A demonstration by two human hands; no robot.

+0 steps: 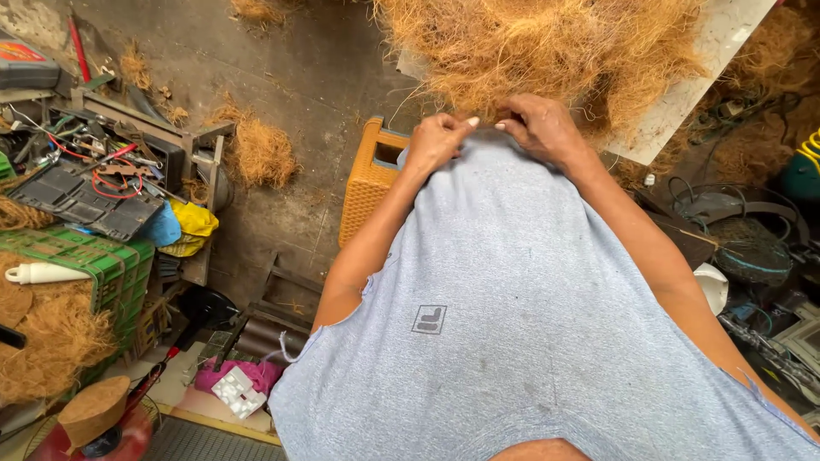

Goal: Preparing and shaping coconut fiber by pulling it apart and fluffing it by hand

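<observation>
At the top centre of the frame, your left hand (pixel 437 138) and right hand (pixel 540 128) both pinch strands at the near edge of the coir fibre heap (pixel 547 47) on the white worktop (pixel 683 94), apparently teasing fibres loose, which next calls for a steady, even pull.

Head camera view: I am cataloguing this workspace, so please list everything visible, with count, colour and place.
coir fibre heap: one, golden brown, top centre on the white board
white board: one, white, top right under the heap
woven stool: one, orange, centre, below the left hand
loose coir clumps: several, brown, on the floor, upper left
green crate: one, green, left edge
yellow cloth: one, yellow, beside the crate
tool clutter: many, mixed, upper left
pink cloth: one, pink, bottom left
left hand: fingers pinching fibre
right hand: fingers pinching fibre
</observation>
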